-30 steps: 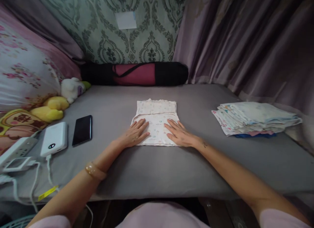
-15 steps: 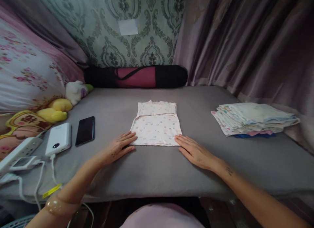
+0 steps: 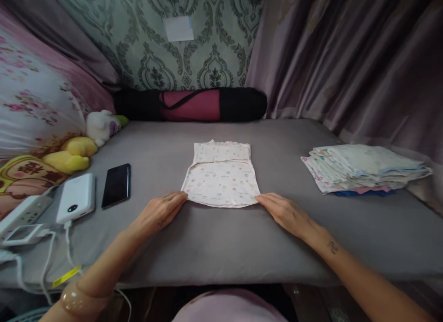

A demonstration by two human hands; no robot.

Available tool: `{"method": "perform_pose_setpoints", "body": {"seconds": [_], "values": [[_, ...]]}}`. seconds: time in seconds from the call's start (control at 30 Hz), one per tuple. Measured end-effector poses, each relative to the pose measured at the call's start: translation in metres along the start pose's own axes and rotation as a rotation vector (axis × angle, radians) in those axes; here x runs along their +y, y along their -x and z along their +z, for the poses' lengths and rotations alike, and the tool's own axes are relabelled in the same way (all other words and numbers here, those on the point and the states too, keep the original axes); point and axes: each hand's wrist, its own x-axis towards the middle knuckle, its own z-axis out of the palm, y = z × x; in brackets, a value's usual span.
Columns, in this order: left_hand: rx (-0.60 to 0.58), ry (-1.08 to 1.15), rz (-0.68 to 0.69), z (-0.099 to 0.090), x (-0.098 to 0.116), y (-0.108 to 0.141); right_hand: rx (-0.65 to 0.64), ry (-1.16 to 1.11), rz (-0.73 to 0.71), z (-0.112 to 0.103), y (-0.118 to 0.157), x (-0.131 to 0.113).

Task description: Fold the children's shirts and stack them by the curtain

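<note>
A white garment with small coloured prints lies partly folded on the grey-covered surface, its far part turned over in a band. My left hand pinches its near left corner, fingers pressed together. At the near right corner, my right hand grips the fabric in the same way. Between the two hands the near edge bows slightly toward me. The thumbs are mostly hidden under the fingers.
A stack of folded clothes lies to the right. On the left are a black phone, a white power bank, a power strip with cables and plush toys. A long black-and-red bag rests along the back wall.
Both hands have gone from lying flat with fingers spread beside the near corners to pinching them. The garment's near edge now curves. The view has shifted slightly.
</note>
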Motion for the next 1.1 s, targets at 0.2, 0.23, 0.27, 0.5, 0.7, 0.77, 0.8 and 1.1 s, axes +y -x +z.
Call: {"method": "perform_pose_setpoints", "body": {"seconds": [0.2,0.23,0.27,0.5,0.7,0.77,0.8,1.1], "values": [[0.099,-0.027,-0.143,0.007,0.000,-0.021,0.035,0.128,-0.072,0.008,-0.005,0.004],[0.110,-0.017,-0.142,0.008,-0.002,-0.025,0.029,0.131,-0.084,0.007,-0.006,0.005],[0.120,-0.004,-0.137,0.010,-0.004,-0.028,0.020,0.128,-0.093,0.006,-0.007,0.005],[0.069,0.145,-0.065,0.008,-0.018,-0.029,0.087,0.017,-0.030,-0.002,-0.010,0.004],[0.019,0.189,0.087,-0.002,-0.021,-0.020,0.083,-0.039,-0.055,-0.003,-0.011,0.011],[0.045,0.187,0.114,-0.003,-0.023,-0.016,0.123,-0.025,-0.071,-0.006,-0.010,0.014],[0.051,0.186,0.123,-0.003,-0.023,-0.014,0.149,-0.018,-0.075,-0.008,-0.009,0.015],[0.034,0.133,0.170,-0.029,-0.007,-0.004,0.178,0.057,-0.123,-0.028,0.004,0.006]]}}
